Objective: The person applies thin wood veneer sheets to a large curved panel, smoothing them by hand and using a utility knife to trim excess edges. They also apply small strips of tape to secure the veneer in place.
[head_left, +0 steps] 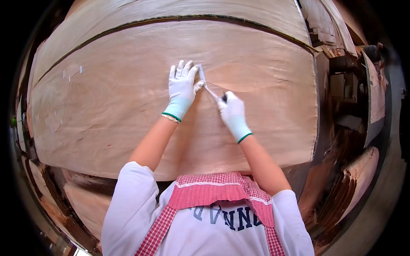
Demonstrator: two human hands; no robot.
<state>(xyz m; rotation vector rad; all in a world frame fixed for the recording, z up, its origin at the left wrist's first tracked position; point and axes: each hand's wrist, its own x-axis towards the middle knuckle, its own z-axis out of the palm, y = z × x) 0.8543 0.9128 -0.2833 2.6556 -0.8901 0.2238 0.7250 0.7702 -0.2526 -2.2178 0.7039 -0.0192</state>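
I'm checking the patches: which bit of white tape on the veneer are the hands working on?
The tape strip at the sheet's middle, under the left hand and running to the right hand; the other bits lie far left, untouched.

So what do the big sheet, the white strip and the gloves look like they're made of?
The big sheet looks like thin wood veneer: pale pinkish-brown, matte, with grain lines and a split. The white strip seems to be paper or tape, flat and matte, pressed down by the left hand. The gloves on it and the right hand look like knitted fabric, white with green cuffs.
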